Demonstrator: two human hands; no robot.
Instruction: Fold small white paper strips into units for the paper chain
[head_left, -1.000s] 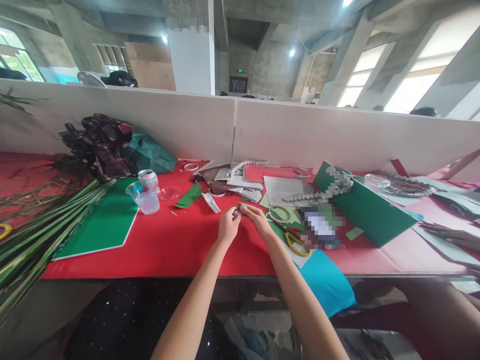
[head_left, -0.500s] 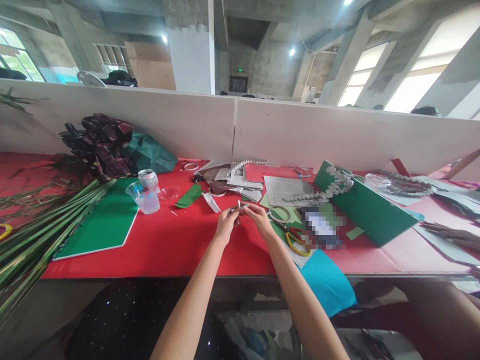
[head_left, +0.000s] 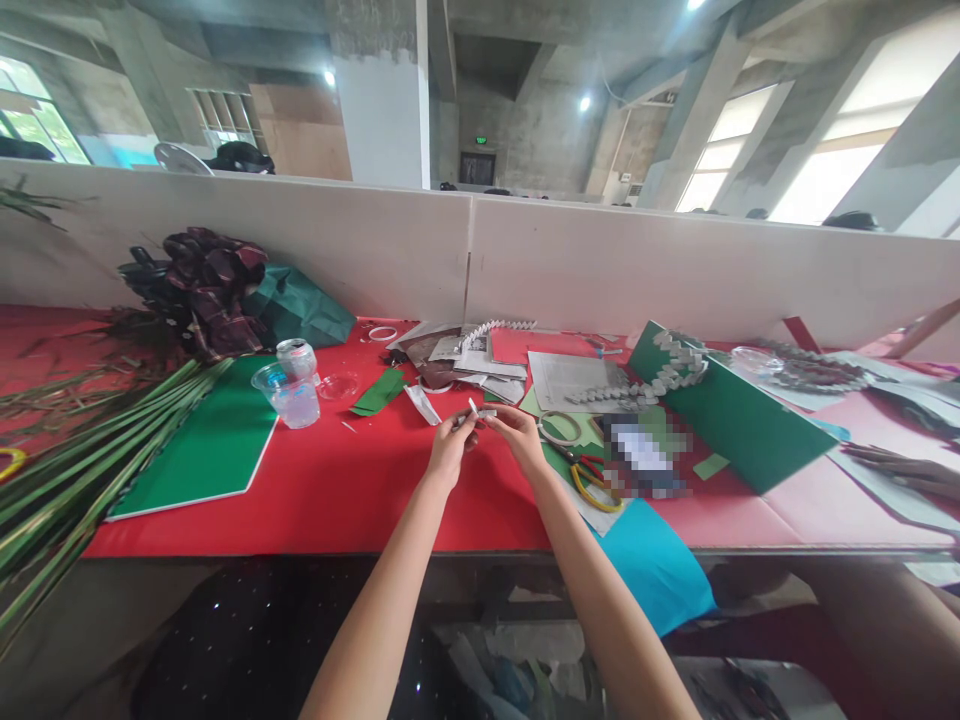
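Above the red table [head_left: 337,510], in the head view, the person's left hand [head_left: 448,450] and right hand [head_left: 520,432] pinch a small white strip [head_left: 488,413] between their fingertips. Apparently folded paper, it should be light, springy and easily creased or torn; its flat ends probably suit a gentle grip best.

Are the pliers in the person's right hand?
No, the pliers lie among papers on the red table, to the right of the right hand, whose fingertips hold a small pale piece.
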